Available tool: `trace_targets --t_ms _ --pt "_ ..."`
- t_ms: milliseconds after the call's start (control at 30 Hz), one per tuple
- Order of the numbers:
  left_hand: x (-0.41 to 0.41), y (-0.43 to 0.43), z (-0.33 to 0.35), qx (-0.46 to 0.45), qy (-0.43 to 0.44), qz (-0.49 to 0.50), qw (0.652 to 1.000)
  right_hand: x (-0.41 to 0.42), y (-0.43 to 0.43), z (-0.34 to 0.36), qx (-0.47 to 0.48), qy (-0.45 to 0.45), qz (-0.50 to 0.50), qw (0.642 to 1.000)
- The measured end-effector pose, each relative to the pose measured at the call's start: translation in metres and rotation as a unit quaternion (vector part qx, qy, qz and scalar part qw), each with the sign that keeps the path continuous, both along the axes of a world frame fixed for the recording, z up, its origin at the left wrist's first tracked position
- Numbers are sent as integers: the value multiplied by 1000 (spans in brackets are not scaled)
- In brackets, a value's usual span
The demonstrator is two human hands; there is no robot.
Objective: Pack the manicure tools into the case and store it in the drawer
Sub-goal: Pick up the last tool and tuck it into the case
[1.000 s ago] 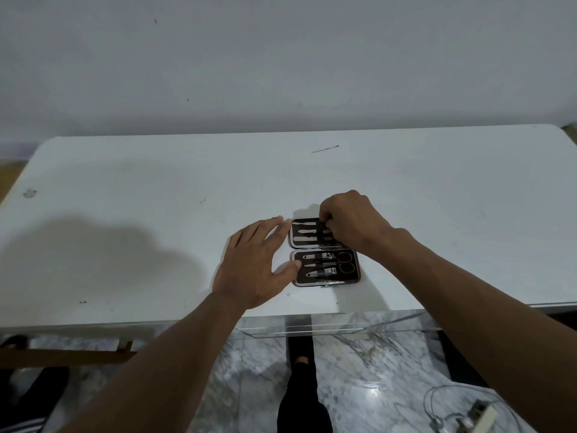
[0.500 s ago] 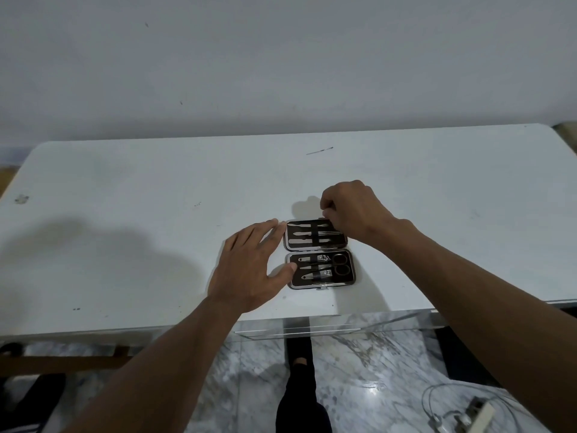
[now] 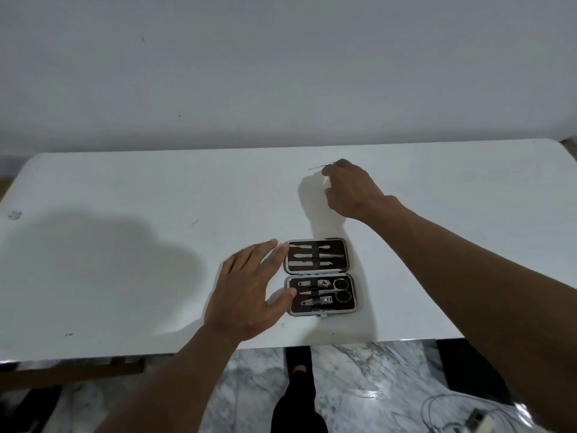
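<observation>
The manicure case (image 3: 341, 245) lies open on the white table (image 3: 125, 198) near its front edge. Its far half holds three slim metal tools under a strap. Clippers and small scissors (image 3: 340, 290) sit in the near half. My left hand (image 3: 246, 295) rests flat with fingers spread against the case's left side, its thumb on the near half's rim. My right hand (image 3: 351, 190) is far back on the table, fingertips pinched at the right end of a thin metal tool (image 3: 318, 166) that lies on the surface. No drawer shows.
A plain wall stands right behind the table. Below the front edge is a marble floor with my leg and foot (image 3: 296, 398). A cable with a small device (image 3: 477, 420) lies at the bottom right, and a wooden bar (image 3: 78, 370) at the lower left.
My right hand left the case's far half and reached back across the table to the thin metal tool. The left hand stayed beside the case.
</observation>
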State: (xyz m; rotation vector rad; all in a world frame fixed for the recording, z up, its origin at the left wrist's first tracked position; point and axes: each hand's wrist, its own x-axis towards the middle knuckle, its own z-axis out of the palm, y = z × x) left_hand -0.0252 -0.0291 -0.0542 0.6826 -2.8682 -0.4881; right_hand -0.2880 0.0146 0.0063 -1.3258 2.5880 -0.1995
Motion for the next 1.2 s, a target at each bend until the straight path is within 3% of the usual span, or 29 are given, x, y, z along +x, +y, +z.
trace_targets --t_ms 267,467,867,1200 --pt "-1 -1 -2 11 -10 -4 1000 -28 -30 -3 67 -7 11 998" --pt "-3 -2 -2 4 -10 -4 1000 -31 -28 -6 26 34 33 999" --pt "-1 2 -4 -22 -9 -2 1000 -7 4 5 58 65 4 996" --pt "-3 2 -5 -27 0 4 1000 -7 7 8 84 1 -20 996"
